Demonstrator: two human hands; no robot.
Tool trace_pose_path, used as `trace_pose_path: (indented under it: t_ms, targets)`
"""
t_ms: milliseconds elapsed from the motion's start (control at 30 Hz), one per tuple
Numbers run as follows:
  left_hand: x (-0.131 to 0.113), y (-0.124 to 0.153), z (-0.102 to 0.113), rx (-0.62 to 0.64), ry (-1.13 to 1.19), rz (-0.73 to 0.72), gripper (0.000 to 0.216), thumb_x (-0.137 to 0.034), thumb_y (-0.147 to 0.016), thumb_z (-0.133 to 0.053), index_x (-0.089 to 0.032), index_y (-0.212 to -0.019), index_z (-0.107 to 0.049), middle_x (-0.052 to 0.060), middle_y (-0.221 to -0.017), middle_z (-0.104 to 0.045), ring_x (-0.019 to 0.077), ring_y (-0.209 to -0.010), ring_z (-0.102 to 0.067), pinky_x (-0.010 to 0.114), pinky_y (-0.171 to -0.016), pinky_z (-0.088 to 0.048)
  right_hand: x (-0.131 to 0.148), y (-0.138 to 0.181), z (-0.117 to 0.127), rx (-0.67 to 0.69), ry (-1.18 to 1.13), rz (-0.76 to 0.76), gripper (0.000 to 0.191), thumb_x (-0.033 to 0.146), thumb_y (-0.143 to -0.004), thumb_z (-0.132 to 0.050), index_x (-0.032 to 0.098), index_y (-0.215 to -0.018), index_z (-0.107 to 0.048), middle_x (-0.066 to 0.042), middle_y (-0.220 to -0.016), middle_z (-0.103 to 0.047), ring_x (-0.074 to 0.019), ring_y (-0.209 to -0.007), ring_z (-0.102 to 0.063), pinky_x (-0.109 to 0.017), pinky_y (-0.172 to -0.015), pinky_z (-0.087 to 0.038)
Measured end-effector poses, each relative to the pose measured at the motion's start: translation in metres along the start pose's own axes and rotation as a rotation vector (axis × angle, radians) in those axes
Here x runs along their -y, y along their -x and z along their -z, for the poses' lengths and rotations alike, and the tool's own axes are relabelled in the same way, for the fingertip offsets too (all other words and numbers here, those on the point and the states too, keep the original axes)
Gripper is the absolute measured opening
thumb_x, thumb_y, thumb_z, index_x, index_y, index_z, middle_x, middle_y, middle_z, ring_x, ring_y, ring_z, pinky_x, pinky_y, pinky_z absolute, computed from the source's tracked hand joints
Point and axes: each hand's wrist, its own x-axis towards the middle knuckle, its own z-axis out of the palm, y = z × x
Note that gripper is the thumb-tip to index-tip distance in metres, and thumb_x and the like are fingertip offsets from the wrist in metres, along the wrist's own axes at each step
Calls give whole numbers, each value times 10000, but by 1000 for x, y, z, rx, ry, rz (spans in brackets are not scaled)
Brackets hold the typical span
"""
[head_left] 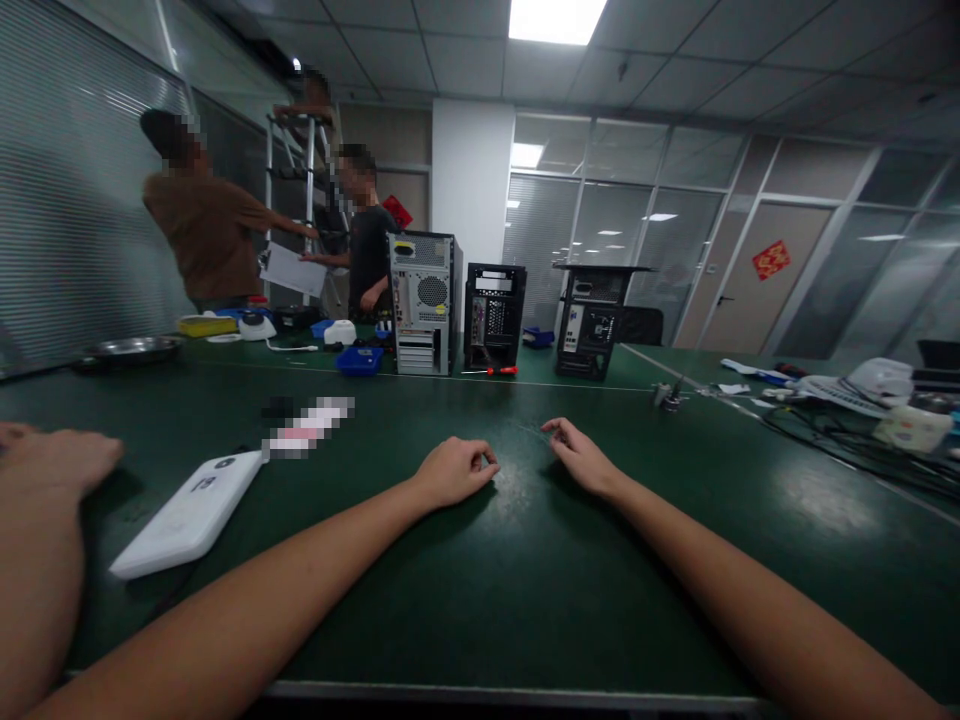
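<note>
My left hand (456, 472) rests low over the green table (450, 630), its fingers curled in and the thumb near the index finger. Anything between them is too small to make out. To its right, my right hand (583, 458) has bent fingers, with thumb and index close together. A faint, thin, clear streak lies by its fingertips; I cannot tell whether it is a held strip or a mark on the table. The hands are apart, facing each other. Left of my left hand lies a white slab-shaped device (191, 515) with dark markings.
Another person's hand (64, 462) rests at the left edge. Computer cases (424, 300) stand across the table, with a red screwdriver (502, 371) and a blue bin (359, 360) nearby. Cables (825, 440) and a white helmet (881, 383) lie right. People stand by a ladder (310, 190).
</note>
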Motion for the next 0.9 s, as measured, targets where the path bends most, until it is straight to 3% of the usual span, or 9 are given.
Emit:
trace_pose_path:
  t_ms: [100,200,333,567,667,733,900]
  targets:
    - [-5,2,0,28,-2,-31,316,-462,-912,-568,-217,-977,-756,15,-743,-690,146,-648,-592,245,-592,-362,26,9,-8,90,131,187,307,407,-837,-641,210,-1064,-585,-2,-862,-606,-156,-769,-553,-303,-735,-422]
    - [-9,3,-2,52,-1,-68,359,-487,-934,-542,-210,-924,-769,26,-747,-706,148,-649,-590,243,-601,-365,48,16,-16,132,254,332,282,402,-815,-701,212,-991,-591,-6,-846,-623,-159,-771,-553,-303,-732,-399]
    - [-11,4,-4,79,11,-108,388,-490,-955,-521,-198,-912,-772,33,-772,-727,145,-659,-596,241,-623,-374,62,19,-24,175,382,458,171,349,-888,-628,206,-972,-586,-27,-878,-647,-166,-790,-559,-318,-772,-386]
    - [-12,3,-1,77,9,-132,438,-487,-987,-468,-191,-874,-769,22,-723,-708,139,-640,-575,244,-610,-347,68,20,-22,210,508,557,180,333,-973,-484,201,-1038,-587,-70,-945,-661,-193,-890,-588,-335,-837,-380]
    - [-11,2,-1,56,-8,-107,504,-513,-999,-423,-176,-830,-757,27,-676,-681,139,-614,-560,250,-598,-334,59,13,-11,169,537,503,220,331,-1000,-409,198,-1014,-584,-68,-934,-659,-188,-886,-591,-331,-846,-377]
    - [-10,2,0,45,-17,-90,523,-526,-1000,-405,-172,-828,-751,31,-671,-671,142,-613,-559,252,-594,-332,41,5,3,101,515,388,266,339,-1018,-348,200,-999,-575,-61,-922,-654,-176,-854,-593,-311,-818,-386]
    - [-2,0,5,21,-58,-45,503,-512,-992,-406,-179,-783,-720,31,-686,-659,149,-616,-561,260,-589,-339,-44,-9,65,-125,451,-18,295,396,-1006,-336,208,-1001,-564,-65,-898,-658,-186,-804,-602,-291,-744,-407]
